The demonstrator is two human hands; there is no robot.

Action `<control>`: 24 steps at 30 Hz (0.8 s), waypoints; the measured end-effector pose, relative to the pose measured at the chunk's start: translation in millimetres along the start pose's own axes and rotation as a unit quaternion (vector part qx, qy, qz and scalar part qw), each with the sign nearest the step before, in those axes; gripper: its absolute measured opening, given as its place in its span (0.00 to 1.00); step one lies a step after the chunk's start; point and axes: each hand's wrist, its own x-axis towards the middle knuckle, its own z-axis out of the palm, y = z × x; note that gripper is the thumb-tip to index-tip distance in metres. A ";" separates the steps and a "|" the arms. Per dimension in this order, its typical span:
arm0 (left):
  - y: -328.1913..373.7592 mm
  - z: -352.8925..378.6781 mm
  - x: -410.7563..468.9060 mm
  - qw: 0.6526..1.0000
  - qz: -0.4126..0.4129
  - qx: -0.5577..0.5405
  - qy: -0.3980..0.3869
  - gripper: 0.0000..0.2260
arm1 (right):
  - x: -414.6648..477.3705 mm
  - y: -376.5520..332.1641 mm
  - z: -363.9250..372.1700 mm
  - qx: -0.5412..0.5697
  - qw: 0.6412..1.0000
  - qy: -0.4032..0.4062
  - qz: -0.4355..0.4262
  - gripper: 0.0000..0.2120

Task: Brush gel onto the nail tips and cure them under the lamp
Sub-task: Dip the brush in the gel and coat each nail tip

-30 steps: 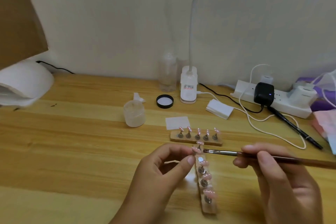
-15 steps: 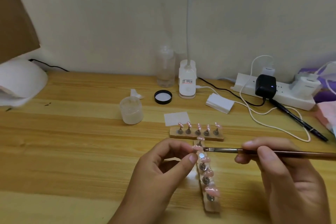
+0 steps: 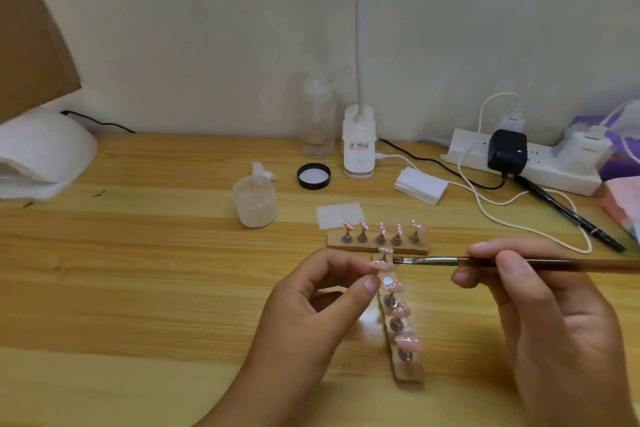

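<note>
My left hand (image 3: 311, 312) pinches one pink nail tip (image 3: 380, 265) between thumb and forefinger, just above a wooden holder strip (image 3: 408, 371) that runs toward me with more pink tips on metal pegs. My right hand (image 3: 540, 315) holds a thin brown brush (image 3: 485, 262) level, its bristles touching the pinched tip's right end. A second wooden strip (image 3: 377, 246) with several pink tips lies crosswise just behind. The white curing lamp (image 3: 41, 152) sits at the far left of the desk. An open frosted gel jar (image 3: 255, 201) stands left of the strips.
Behind the strips lie a white wipe (image 3: 341, 215), a black jar lid (image 3: 313, 176), a clear bottle (image 3: 317, 118), a desk lamp base (image 3: 359, 146) and a pad stack (image 3: 420, 185). A power strip (image 3: 526, 163), cables and a black pen (image 3: 571, 215) crowd the right.
The view has shifted slightly. Both hands stay in the same pose, with the brush tip still at the pinched nail tip.
</note>
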 end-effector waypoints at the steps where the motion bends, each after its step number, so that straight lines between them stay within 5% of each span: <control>1: 0.2 0.0 0.1 1.000 0.000 -0.001 0.000 0.03 | -0.3 -0.9 0.2 0.002 1.000 -0.004 -0.003 0.18; 24: 1.4 -1.2 -2.7 0.999 0.000 -0.024 -0.022 0.04 | 0.1 1.7 -2.2 0.035 0.998 0.003 0.050 0.20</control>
